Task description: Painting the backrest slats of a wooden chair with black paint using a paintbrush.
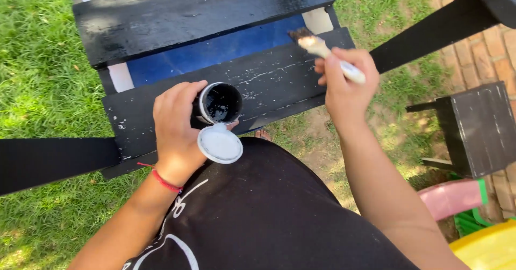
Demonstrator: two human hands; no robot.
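Black fabric of the person's shirt [269, 211], with a white line drawing on it, fills the bottom of the view, closest to the lens. Beyond it lies the black-painted wooden slatted piece [204, 12], resting on grass [37, 60], with a blue panel [215, 52] showing between the far slat and the near slat [274, 82]. A smaller black box-like stool [478, 127] stands to the right, at the edge of the brick paving [484, 60].

Her or his left hand [174, 130] is wrapped around a small open jar of black paint [220, 103], held just above the near slat, and the same hand also pins the round white lid [220, 144] under the jar. A red string bracelet [161, 180] circles that wrist. The right hand [346, 84] is closed on the pale handle of a paintbrush [322, 49], whose dark bristles hover over the right end of the near slat, close to its edge.

The jar is tilted toward the camera, so I judge that paint could spill onto the shirt or the lid could slip from the fingers. A loaded brush could drip onto the blue panel or the grass. The near slat shows white scratches, and thin coverage there may leave them visible. Wet paint on the slats could also smear onto an arm.
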